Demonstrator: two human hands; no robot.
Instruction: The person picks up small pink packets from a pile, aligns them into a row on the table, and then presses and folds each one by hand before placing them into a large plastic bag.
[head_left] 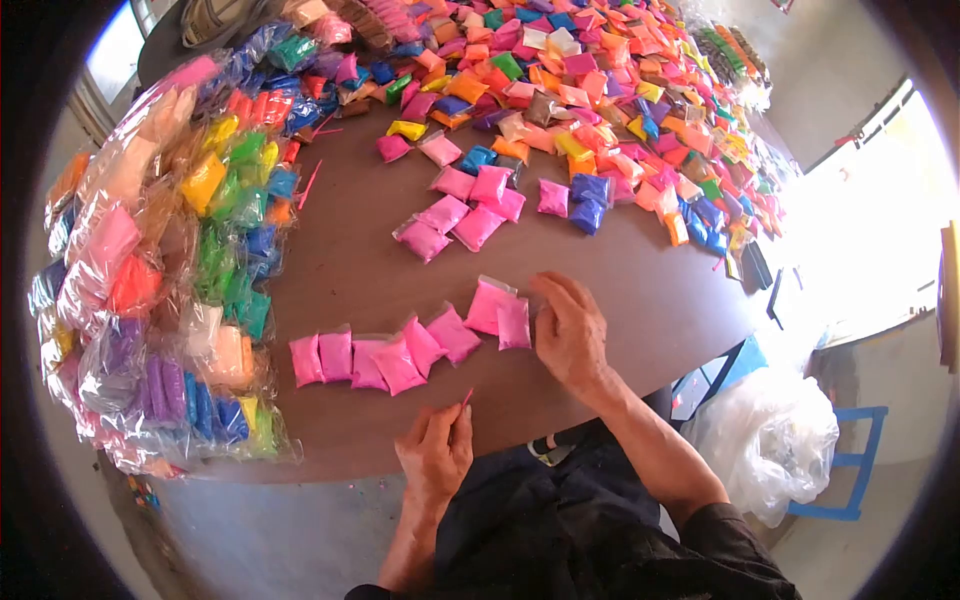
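A row of several pink packets [401, 362] lies across the brown table in front of me. At the row's right end, my right hand [571, 335] is beside a pink packet [513, 324], its fingers bent; whether they touch the packet I cannot tell. My left hand [437, 450] is closed near the table's front edge, below the row, with a thin pink strip [467, 397] pinched between thumb and finger. Farther back lies a loose group of pink packets [478, 227].
A big heap of small coloured packets [560, 80] covers the back of the table [350, 260]. Bagged coloured packets [215, 250] are piled along the left side. Right of the table stand a clear plastic bag [765, 440] and a blue frame [850, 465].
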